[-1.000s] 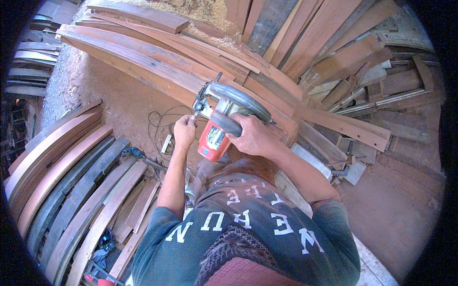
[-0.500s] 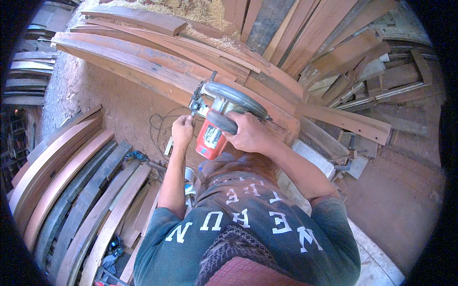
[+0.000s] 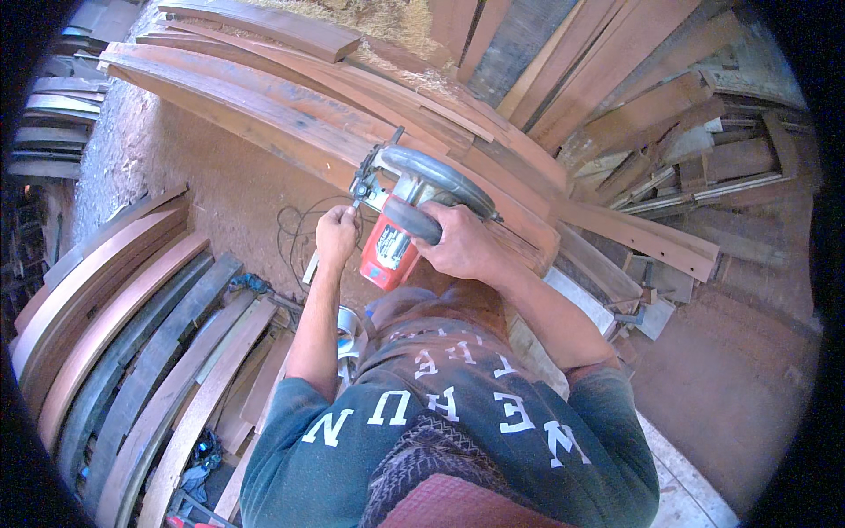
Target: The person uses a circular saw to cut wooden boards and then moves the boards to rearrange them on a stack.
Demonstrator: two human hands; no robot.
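Observation:
A circular saw [image 3: 390, 255] with a red motor body and a grey rounded blade guard [image 3: 444, 180] rests on a long reddish-brown plank [image 3: 290, 132] in front of me. My right hand [image 3: 462, 242] wraps round its dark rear handle [image 3: 412, 220]. At the saw's left side, my left hand [image 3: 336, 236] is closed, thumb and fingers pinching a thin rod-like part by the metal base. The blade is hidden by the guard and the saw body.
Stacked boards [image 3: 264, 26] lie beyond the plank, with sawdust [image 3: 396, 26] behind. Curved timbers [image 3: 106, 308] line the left. A looped dark cord [image 3: 290, 233] is on the ground near my left hand. Offcuts [image 3: 687, 167] pile up at right; a white bucket [image 3: 348, 324] stands near my left forearm.
The view has turned slightly, shifting the planks and timbers in the picture. Both hands keep their hold, and the saw is almost where it was, if it has moved at all.

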